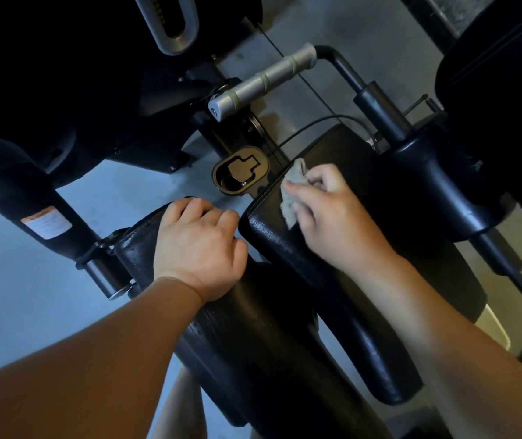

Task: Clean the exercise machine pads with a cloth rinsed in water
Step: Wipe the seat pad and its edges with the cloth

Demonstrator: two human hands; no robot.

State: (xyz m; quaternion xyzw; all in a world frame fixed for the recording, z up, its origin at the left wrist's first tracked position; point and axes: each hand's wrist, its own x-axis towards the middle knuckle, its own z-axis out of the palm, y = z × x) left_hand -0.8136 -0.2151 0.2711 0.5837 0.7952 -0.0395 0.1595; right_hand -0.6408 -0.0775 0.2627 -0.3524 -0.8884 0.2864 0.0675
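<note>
Pale grey floor [31, 296], smooth and bare, fills the left of the frame and runs as a strip to the upper centre. Cool bluish light falls on it at lower left; the upper left lies in deep shadow. A dark band [452, 14] crosses the upper right corner. A pale bin [495, 327] stands at the lower right edge.

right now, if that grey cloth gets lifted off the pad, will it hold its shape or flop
The small crumpled grey cloth would likely flop: it bunches in folds under the right hand. It probably weighs little, being thin. On the glossy black padded cushion it may slide easily.
</note>
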